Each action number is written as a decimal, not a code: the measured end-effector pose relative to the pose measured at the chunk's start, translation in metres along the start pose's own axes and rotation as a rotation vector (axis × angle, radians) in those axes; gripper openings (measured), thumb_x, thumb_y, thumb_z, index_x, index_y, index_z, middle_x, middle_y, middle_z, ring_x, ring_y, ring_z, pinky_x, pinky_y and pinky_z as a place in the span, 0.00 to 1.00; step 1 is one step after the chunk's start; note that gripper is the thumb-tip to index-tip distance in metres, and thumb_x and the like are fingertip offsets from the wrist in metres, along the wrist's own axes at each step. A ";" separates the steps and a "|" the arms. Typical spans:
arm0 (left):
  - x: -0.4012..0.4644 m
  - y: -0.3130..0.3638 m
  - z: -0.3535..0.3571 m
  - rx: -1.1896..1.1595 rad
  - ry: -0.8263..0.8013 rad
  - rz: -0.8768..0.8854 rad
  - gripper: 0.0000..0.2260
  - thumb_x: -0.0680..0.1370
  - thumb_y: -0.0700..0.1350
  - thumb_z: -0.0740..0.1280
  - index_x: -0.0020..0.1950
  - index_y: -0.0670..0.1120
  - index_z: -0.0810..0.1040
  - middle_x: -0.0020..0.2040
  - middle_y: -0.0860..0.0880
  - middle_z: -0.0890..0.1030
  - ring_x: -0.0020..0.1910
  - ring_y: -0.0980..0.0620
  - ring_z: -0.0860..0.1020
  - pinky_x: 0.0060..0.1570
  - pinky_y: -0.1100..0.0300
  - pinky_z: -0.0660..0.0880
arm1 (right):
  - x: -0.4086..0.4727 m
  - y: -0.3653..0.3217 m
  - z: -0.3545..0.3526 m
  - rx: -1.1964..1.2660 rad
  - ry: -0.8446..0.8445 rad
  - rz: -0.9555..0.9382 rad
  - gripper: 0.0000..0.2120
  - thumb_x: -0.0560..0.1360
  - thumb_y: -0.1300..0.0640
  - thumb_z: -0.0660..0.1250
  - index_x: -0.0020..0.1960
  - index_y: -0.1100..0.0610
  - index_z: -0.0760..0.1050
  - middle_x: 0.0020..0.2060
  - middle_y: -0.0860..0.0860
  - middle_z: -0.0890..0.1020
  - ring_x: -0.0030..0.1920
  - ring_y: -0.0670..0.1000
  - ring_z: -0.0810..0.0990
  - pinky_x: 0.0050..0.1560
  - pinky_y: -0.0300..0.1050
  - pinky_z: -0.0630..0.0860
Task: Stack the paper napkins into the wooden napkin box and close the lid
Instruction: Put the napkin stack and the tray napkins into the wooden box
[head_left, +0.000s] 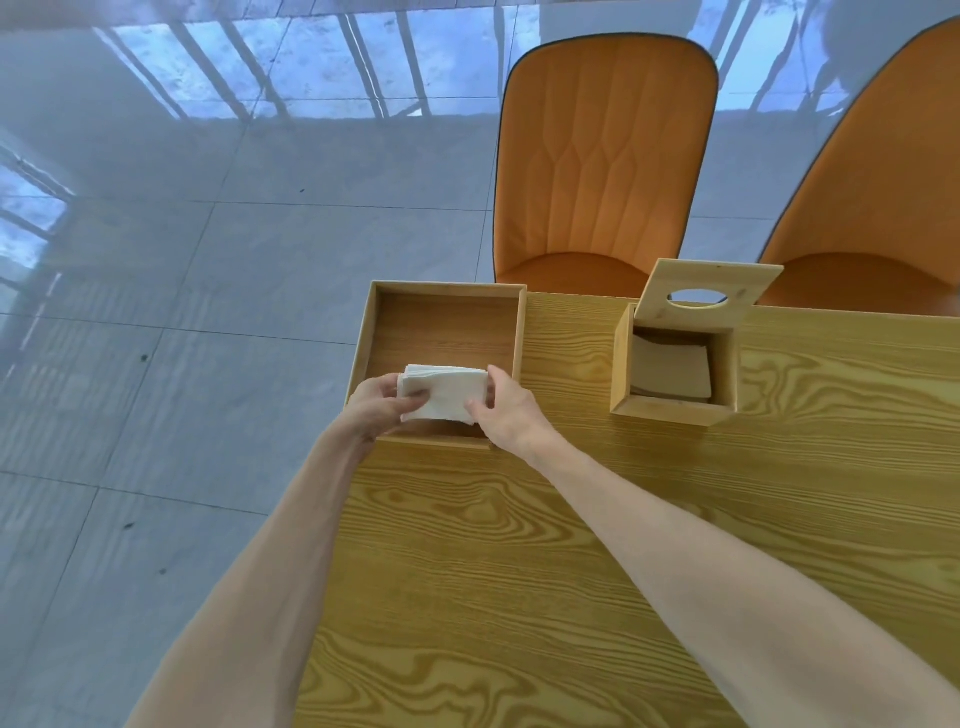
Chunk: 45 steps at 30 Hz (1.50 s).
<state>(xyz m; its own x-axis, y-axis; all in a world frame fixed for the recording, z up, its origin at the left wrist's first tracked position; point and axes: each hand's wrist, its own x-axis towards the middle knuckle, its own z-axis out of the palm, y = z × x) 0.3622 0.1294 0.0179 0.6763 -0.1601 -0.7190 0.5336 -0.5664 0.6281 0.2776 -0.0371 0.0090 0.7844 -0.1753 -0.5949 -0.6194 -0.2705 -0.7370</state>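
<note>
A small stack of white paper napkins (445, 391) is held between both hands over the near part of an open wooden tray (441, 291). My left hand (382, 402) grips the stack's left end, my right hand (501, 408) its right end. To the right stands the wooden napkin box (670, 410), with its lid (711, 280) raised at the back; the lid has an oval hole. Napkins (670, 371) lie inside the box.
The tray sits at the wooden table's (571, 571) far left corner, its left side at the table edge. Two orange chairs (605, 156) stand beyond the far edge. Glossy grey floor tiles (182, 312) lie to the left.
</note>
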 end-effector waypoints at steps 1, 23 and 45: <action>-0.002 -0.001 -0.003 -0.047 -0.037 0.040 0.18 0.77 0.42 0.73 0.66 0.42 0.78 0.60 0.39 0.82 0.55 0.46 0.80 0.54 0.49 0.80 | 0.001 -0.002 -0.002 -0.003 0.030 -0.037 0.32 0.78 0.57 0.68 0.78 0.57 0.57 0.69 0.56 0.74 0.67 0.56 0.73 0.68 0.53 0.72; 0.000 -0.029 0.000 0.332 0.099 0.466 0.13 0.71 0.43 0.78 0.47 0.60 0.82 0.51 0.54 0.83 0.52 0.49 0.81 0.55 0.43 0.79 | 0.007 0.015 -0.003 -0.579 0.356 -0.557 0.12 0.73 0.60 0.73 0.56 0.53 0.80 0.47 0.50 0.86 0.49 0.54 0.81 0.52 0.50 0.75; -0.052 0.079 0.126 -0.005 -0.174 0.515 0.15 0.75 0.47 0.74 0.60 0.47 0.79 0.54 0.50 0.85 0.53 0.54 0.83 0.44 0.67 0.78 | -0.082 0.059 -0.165 -0.031 0.581 -0.381 0.13 0.74 0.56 0.74 0.57 0.58 0.79 0.48 0.50 0.86 0.46 0.46 0.84 0.50 0.43 0.82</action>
<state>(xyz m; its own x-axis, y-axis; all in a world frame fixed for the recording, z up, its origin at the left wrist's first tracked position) 0.3051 -0.0095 0.0676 0.7572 -0.5476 -0.3561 0.1580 -0.3753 0.9133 0.1818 -0.1949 0.0669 0.8421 -0.5389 -0.0222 -0.3035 -0.4393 -0.8455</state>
